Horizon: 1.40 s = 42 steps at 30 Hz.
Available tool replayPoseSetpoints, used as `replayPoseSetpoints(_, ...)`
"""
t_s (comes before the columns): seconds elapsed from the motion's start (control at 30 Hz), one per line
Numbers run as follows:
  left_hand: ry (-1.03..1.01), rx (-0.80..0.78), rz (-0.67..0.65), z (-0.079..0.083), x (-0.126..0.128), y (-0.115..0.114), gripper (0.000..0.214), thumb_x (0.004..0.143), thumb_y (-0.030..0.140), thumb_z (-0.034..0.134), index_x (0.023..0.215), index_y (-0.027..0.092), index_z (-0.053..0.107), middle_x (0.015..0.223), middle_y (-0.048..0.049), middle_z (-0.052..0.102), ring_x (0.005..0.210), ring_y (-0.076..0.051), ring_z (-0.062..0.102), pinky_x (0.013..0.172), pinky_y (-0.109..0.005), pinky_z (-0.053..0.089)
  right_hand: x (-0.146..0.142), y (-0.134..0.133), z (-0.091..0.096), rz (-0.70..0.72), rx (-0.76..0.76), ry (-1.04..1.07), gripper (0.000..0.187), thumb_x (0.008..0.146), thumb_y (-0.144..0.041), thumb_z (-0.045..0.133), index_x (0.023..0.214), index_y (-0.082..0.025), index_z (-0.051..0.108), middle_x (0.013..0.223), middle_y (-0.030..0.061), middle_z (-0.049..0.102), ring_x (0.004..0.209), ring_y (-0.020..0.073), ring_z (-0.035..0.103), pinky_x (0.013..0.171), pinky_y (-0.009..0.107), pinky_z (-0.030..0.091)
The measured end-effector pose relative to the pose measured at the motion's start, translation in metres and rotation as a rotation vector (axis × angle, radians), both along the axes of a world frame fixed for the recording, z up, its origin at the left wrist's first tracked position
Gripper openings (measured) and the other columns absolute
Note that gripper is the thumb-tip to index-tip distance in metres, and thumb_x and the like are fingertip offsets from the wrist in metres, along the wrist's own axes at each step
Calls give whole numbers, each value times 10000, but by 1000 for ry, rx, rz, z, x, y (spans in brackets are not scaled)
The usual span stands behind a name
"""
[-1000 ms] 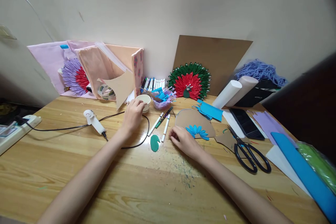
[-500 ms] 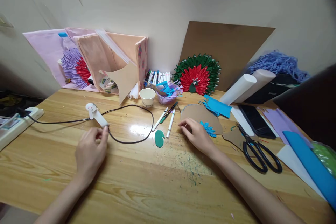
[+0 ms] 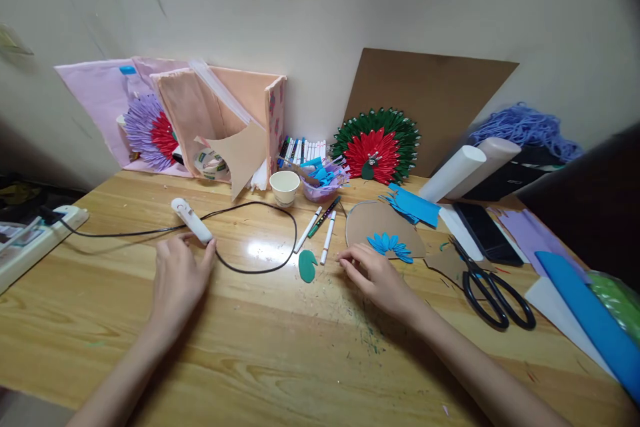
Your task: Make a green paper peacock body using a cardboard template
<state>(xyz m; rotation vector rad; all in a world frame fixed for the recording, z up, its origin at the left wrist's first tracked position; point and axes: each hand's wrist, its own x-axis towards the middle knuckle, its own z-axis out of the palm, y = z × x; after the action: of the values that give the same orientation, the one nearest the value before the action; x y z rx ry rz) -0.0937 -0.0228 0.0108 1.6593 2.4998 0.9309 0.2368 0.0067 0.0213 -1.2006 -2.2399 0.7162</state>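
Note:
My left hand [image 3: 181,273] has thumb and forefinger closed about the near end of a slim white corded tool [image 3: 193,221]; its exact kind is unclear. A black cord [image 3: 260,271] loops from it across the wood. Loosely bent and holding nothing I can see, my right hand [image 3: 377,277] is just right of a white marker [image 3: 328,238]. To its left lies a green notched oval cutout [image 3: 307,267]. Beyond the right hand, blue petals [image 3: 389,245] fan out along the lower edge of a rounded cardboard piece [image 3: 367,220].
Large black-handled scissors [image 3: 493,290] lie right, near a phone [image 3: 487,233]. A paper cup [image 3: 285,187] and a bowl of scraps [image 3: 320,192] stand at the back. A red-and-green paper fan [image 3: 375,150] leans by a cardboard sheet [image 3: 430,90]. A power strip [image 3: 45,240] sits left.
The white tool has turned in my left hand, its side piece no longer showing. My left hand has shifted slightly forward. My right hand has drawn back a little, uncovering more blue petals.

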Motion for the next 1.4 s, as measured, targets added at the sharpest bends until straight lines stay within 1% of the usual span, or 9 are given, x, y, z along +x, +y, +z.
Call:
replayPoseSetpoints(0.1,98,125,-296,3,33,-11,328,856,437,457,987,144,527,896,-102,512,857,-272,509,781,-434,445,12,-4,-2,-53,-6,-17,163,900,-177,437,826,-174,583,781,37,597,733,165,550,668,281,418)
replayPoseSetpoints(0.2,58,38,-677,2,73,-7,163,878,324,478,934,202,571,899,-76,561,867,-237,521,749,-379,461,26,-7,-3,-114,-14,-33,164,888,-169,433,809,-176,578,772,35,598,729,168,548,667,287,422)
replayPoseSetpoints(0.3,58,-56,-824,1,106,7,228,832,292,550,1042,206,574,1005,-89,557,939,-247,517,782,-387,471,40,-9,-4,-181,-21,-20,166,887,-186,425,816,-180,575,783,34,601,721,168,548,656,287,427)
replayPoseSetpoints(0.53,41,-185,-804,-1,120,27,324,676,285,708,931,159,554,975,-105,576,934,-291,524,776,-427,456,97,-1,-5,-477,-24,-67,200,888,-256,378,874,-189,566,906,68,622,823,198,587,714,308,453)
replayPoseSetpoints(0.7,-328,-267,-773,1,121,36,183,751,282,610,860,187,498,826,-42,624,742,-207,590,655,-345,470,171,-1,-10,-864,-48,-541,136,771,-205,477,837,-146,580,915,155,610,900,293,595,767,372,435)
replayPoseSetpoints(0.8,-597,-276,-812,15,142,46,194,765,343,597,828,176,522,793,-34,641,710,-181,615,626,-309,486,198,-6,-18,-868,-172,-614,142,693,-215,559,813,-143,584,892,154,629,832,285,621,689,334,448)
replayPoseSetpoints(1.0,-1105,-377,-856,54,212,76,322,721,423,664,791,154,500,679,-11,624,557,-151,646,427,-206,447,192,-5,-18,-984,-223,-652,281,670,-268,598,883,-84,586,899,214,646,846,314,627,627,311,437)
replayPoseSetpoints(1.2,-1290,-351,-902,60,248,92,311,675,334,741,789,128,538,693,-23,657,679,-164,684,676,-275,545,192,-12,-4,-944,-274,-613,177,705,-303,544,753,-139,589,800,158,651,728,270,623,558,289,382)
replayPoseSetpoints(1.4,-1195,-341,-919,59,249,92,210,720,302,690,789,121,607,686,-9,642,659,-128,633,701,-272,520,184,-19,18,-1081,-85,-14,304,764,-486,528,741,-183,517,725,73,586,671,210,570,571,288,402)
